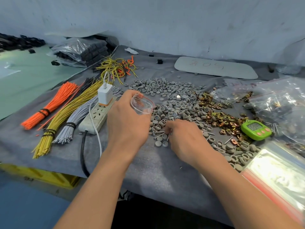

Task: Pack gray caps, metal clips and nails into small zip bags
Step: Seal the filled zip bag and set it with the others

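Most of the packing remains, I judge: my left hand (127, 123) grips an empty-looking zip bag (142, 105) while my right hand (186, 139) pinches a nail (168, 136) beside loose caps (173, 96) and clips (221, 118).

Your left hand (127, 123) holds a clear bag (142, 104), its mouth open, above the near edge of the caps (166, 90). Your right hand (184, 138) is down on the gray cloth (156, 171), fingers curled, pinching nails (168, 136) among loose caps. Clips (219, 116) lie heaped right of the caps, with a green timer (255, 129) just beside them. A power strip (97, 114) lies left of your left hand.
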Demonstrator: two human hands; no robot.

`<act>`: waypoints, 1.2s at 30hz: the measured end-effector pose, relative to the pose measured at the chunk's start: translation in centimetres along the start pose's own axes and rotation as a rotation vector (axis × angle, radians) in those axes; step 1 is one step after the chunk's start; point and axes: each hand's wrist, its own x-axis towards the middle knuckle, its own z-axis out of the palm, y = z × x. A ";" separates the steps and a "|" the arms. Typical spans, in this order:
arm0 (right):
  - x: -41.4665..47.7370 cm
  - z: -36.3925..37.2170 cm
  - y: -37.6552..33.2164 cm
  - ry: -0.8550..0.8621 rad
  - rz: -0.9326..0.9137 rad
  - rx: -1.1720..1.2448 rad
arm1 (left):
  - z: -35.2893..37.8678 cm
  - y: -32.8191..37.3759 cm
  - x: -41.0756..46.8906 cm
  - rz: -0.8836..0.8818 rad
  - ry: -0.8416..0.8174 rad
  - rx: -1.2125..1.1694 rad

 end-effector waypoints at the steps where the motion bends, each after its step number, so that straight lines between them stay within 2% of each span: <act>1: -0.1 -0.2 0.0 -0.010 0.017 0.006 | 0.0 0.0 0.0 0.000 -0.001 0.002; 4: -0.4 -0.5 -0.2 -0.025 0.050 -0.048 | -0.1 0.0 0.0 0.000 -0.011 0.000; 11: -0.8 -0.7 -0.7 0.061 0.013 -0.263 | -0.2 -0.1 -0.1 0.008 -0.032 0.000; 16: -1.1 -0.7 -0.4 0.258 0.159 0.165 | 0.3 -0.4 -0.1 0.038 -0.064 0.023; 20: -1.4 -1.6 -0.3 0.472 0.151 0.553 | 1.1 0.0 -0.7 0.124 -0.238 0.143; 23: -1.6 -2.2 -1.0 0.423 0.030 0.707 | 1.7 0.5 -1.4 0.224 -0.341 0.169; 26: -1.7 -2.1 -1.3 0.314 -0.003 0.733 | 2.0 0.9 -1.7 0.216 -0.451 0.124; 32: -1.3 -2.6 -1.1 0.142 -0.050 0.769 | 1.8 1.1 -2.0 0.192 -0.469 -0.014; 34: -1.5 -2.8 -1.3 0.177 -0.046 0.877 | 1.8 1.0 -1.8 0.176 -0.403 -0.006; 36: -1.6 -2.8 -1.1 0.335 0.036 1.049 | 1.6 0.9 -1.5 0.146 -0.298 -0.010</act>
